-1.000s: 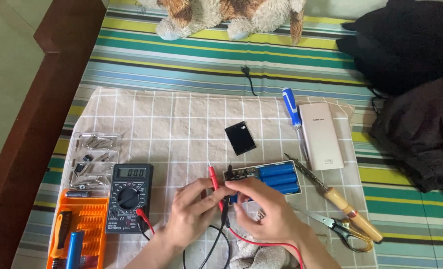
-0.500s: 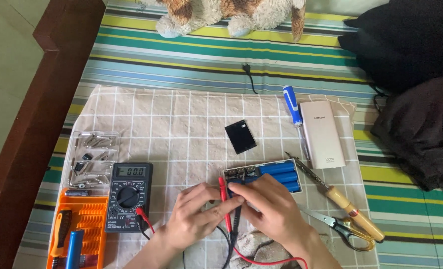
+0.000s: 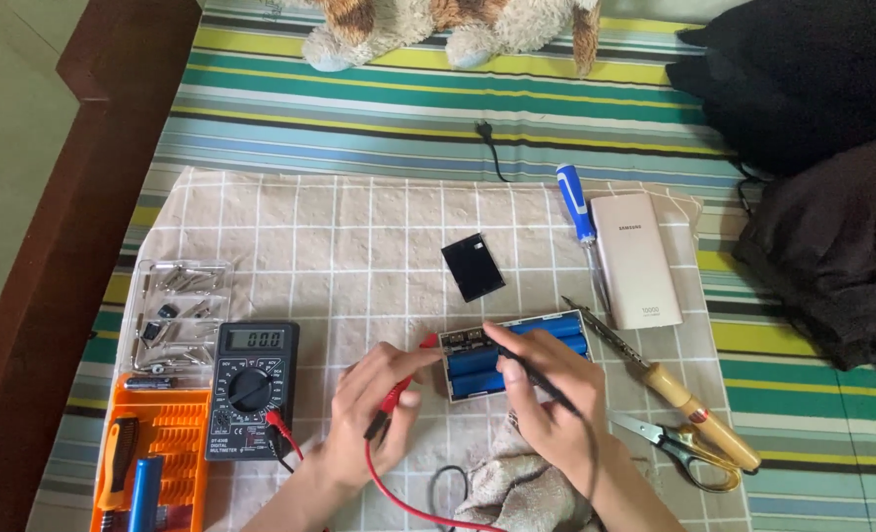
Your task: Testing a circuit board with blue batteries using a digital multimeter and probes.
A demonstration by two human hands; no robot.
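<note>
My left hand [image 3: 371, 414] pinches the red probe [image 3: 396, 392] between its fingers, tip at the battery pack [image 3: 517, 352] on the checked cloth [image 3: 359, 236]. My right hand [image 3: 546, 394] grips the black probe [image 3: 537, 379] — thin, stiff, likely slippery, best held at the shaft. The pack looks dense, rigid.

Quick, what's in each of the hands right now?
Left hand: closed on the red probe, tip at the battery pack.
Right hand: closed on the black probe, touching the same pack.
</note>
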